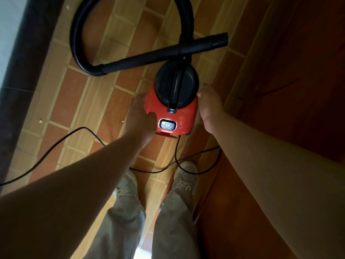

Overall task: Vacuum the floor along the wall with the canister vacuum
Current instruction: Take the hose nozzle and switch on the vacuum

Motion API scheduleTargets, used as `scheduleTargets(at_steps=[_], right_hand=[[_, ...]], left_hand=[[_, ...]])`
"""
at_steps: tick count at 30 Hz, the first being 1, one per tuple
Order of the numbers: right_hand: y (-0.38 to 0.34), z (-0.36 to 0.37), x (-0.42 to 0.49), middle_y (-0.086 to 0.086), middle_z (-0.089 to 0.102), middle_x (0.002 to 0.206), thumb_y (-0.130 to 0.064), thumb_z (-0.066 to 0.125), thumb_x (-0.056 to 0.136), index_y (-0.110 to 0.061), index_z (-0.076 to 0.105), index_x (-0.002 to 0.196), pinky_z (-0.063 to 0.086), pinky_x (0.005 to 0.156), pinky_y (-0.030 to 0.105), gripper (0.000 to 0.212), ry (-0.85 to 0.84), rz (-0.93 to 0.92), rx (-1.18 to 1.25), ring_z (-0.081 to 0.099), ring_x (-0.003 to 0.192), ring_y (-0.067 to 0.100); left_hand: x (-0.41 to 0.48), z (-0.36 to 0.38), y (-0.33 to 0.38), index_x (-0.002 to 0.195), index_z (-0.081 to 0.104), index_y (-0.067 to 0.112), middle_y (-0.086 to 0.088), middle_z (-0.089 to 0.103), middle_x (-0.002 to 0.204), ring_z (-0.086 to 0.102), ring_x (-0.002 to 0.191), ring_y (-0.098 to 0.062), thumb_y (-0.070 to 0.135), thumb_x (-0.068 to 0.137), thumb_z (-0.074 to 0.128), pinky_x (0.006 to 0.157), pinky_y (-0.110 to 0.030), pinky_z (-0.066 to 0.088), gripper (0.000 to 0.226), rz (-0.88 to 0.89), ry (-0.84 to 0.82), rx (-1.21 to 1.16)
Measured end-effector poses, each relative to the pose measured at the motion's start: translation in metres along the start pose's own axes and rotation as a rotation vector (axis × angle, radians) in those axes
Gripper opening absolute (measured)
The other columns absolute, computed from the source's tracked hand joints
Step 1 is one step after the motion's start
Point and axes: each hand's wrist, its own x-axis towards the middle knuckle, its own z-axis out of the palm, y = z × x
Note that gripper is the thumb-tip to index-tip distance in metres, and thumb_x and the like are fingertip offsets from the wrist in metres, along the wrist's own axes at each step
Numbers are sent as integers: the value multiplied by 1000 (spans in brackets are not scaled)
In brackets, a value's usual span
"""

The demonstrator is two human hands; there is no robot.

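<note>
Head view, looking down at a tiled floor point(61, 101). At far left runs a dark baseboard point(24, 71) below a pale wall point(9, 30). Next, a black ribbed hose point(74, 42) loops across the tiles and joins a rigid black wand point(168, 51) lying crosswise beyond the canister. A black power cord point(56, 144) trails over the floor and past the person's pale shoes point(184, 172). Left hand point(138, 111), fingers spread, is cupped against the left flank of the red canister vacuum point(173, 113), which stands on the floor at centre, a switch point(167, 125) on its rear deck. Right hand point(209, 105), fingers curved and together, presses the right flank. At far right stands a brown wooden panel point(291, 90).
</note>
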Motion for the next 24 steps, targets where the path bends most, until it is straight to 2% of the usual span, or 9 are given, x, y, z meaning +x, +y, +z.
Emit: scheduleTargets(at_steps=[2, 4, 7, 10, 12, 16, 20, 22, 24], right_hand=[[-1, 5, 3, -2, 64, 113, -18, 36, 107, -25, 56, 131, 47, 84, 33, 33, -71, 30, -42, 62, 102, 16], [3, 9, 3, 0, 63, 109, -19, 39, 106, -26, 55, 119, 50, 95, 39, 21, -74, 82, -43, 60, 95, 15], [13, 12, 6, -4, 57, 96, -16, 41, 106, -26, 53, 107, 49, 105, 44, 16, -49, 112, -17, 57, 88, 13], [24, 15, 4, -3, 59, 104, -17, 43, 105, -23, 55, 131, 50, 105, 48, 29, -50, 118, -8, 59, 95, 17], [28, 15, 2, -1, 58, 109, -18, 44, 104, -26, 53, 140, 50, 106, 50, 38, -52, 123, -17, 59, 101, 21], [25, 11, 3, -3, 58, 106, -16, 45, 103, -22, 51, 141, 49, 98, 43, 38, -65, 137, 11, 57, 92, 13], [9, 7, 8, 4, 58, 133, -33, 54, 103, -19, 46, 148, 47, 89, 37, 48, 22, 112, 12, 60, 108, 20], [-3, 4, 8, -1, 60, 126, -39, 61, 100, -24, 45, 149, 47, 75, 31, 54, 31, 96, 99, 60, 99, 14], [-20, 5, 10, -2, 66, 115, -43, 66, 96, -26, 55, 136, 48, 68, 30, 45, 35, 103, 185, 63, 94, 13]], left_hand=[[14, -1, 13, 142, 45, 22, 12, 59, 117, 59, 104, -6, -4, 86, 51, 74, -15, 46, 61, -45, -131, -87], [24, -1, 19, 139, 50, 27, 8, 67, 110, 66, 100, -11, -5, 85, 50, 65, -15, 50, 62, -66, -281, -77], [26, -3, 20, 136, 50, 31, 3, 64, 116, 64, 101, -13, -10, 85, 44, 57, -10, 50, 66, -88, -381, -58], [23, -8, 14, 141, 47, 33, 3, 61, 114, 62, 98, -12, -14, 84, 39, 59, -12, 48, 75, -96, -398, -48], [19, -11, 8, 146, 40, 39, 1, 61, 122, 61, 105, -14, -15, 81, 38, 64, -16, 48, 84, -98, -413, -8], [13, -14, 8, 144, 42, 35, -1, 62, 122, 61, 104, -14, -14, 85, 40, 69, -22, 47, 77, -94, -431, -26], [13, -17, 12, 135, 51, 29, 1, 68, 110, 64, 102, -15, -8, 88, 41, 72, -26, 48, 60, -96, -396, -51], [13, -20, 15, 129, 51, 33, 5, 67, 106, 64, 99, -11, -7, 90, 41, 70, -25, 48, 57, -104, -359, -54], [13, -23, 17, 134, 49, 34, 11, 64, 107, 63, 100, -9, -4, 90, 43, 74, -29, 52, 58, -106, -311, -60]])
